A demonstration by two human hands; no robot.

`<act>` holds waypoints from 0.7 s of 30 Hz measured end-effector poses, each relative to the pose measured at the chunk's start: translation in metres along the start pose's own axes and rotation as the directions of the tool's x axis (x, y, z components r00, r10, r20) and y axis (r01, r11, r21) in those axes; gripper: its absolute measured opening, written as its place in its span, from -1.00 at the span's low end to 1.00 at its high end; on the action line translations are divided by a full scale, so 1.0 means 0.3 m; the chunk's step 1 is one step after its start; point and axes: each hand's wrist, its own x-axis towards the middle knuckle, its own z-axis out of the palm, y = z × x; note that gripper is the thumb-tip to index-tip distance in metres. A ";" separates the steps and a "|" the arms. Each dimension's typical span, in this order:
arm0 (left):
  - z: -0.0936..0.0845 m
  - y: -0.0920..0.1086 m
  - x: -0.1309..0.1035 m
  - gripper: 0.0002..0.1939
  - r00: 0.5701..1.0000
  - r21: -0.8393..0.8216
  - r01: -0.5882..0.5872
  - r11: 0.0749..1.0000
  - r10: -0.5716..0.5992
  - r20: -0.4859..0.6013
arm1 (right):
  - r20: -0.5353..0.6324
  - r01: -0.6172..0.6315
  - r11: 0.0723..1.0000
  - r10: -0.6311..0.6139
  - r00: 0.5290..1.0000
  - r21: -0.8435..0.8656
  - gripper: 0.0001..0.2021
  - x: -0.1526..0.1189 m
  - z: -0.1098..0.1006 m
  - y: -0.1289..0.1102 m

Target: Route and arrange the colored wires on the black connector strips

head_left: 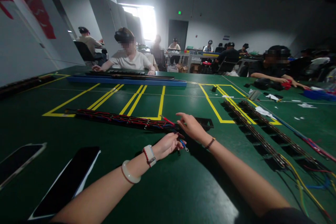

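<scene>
A long black strip assembly [123,119] with red and blue wires along it lies across the table in front of me. My left hand [168,145] is closed near its right end, around a blue wire [183,143] whose metal ring terminal sticks out past the fingers. Just above it, my right hand [193,127] has its index finger stretched out over the strip's end, close to a red wire [168,121] with a ring terminal. I see nothing held in the right hand. Behind it lies a black slotted piece [206,123], partly covered by the hand.
Two phones [69,178] [19,161] lie at the left. At the right are two more strip assemblies [252,133] [283,134] with loose coloured wires [299,178]. A blue tray [131,82] stands across the table before a seated person [131,54]. Another person [275,66] works at the right.
</scene>
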 end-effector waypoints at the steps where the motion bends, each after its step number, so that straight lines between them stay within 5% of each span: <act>1: 0.001 0.001 -0.004 -0.85 1.000 0.007 0.003 1.000 -0.003 -0.004 | -0.038 0.022 0.997 -0.024 0.999 -0.072 -0.71 -0.023 0.005 0.040; 5: 0.013 0.014 -0.024 -0.88 1.000 0.053 0.010 0.999 -0.008 -0.024 | -0.036 0.110 0.935 -0.130 0.991 -0.338 -0.76 -0.087 0.037 0.158; 11: 0.016 0.066 -0.047 -0.86 0.999 0.372 0.015 0.928 -0.003 -0.032 | 0.047 0.192 0.897 -0.189 0.981 -0.397 -0.75 -0.101 0.047 0.189; 21: -0.050 0.165 -0.047 -0.82 0.999 0.880 0.023 0.475 -0.050 0.000 | 0.068 0.129 0.931 -0.113 0.991 -0.340 -0.74 -0.098 0.044 0.180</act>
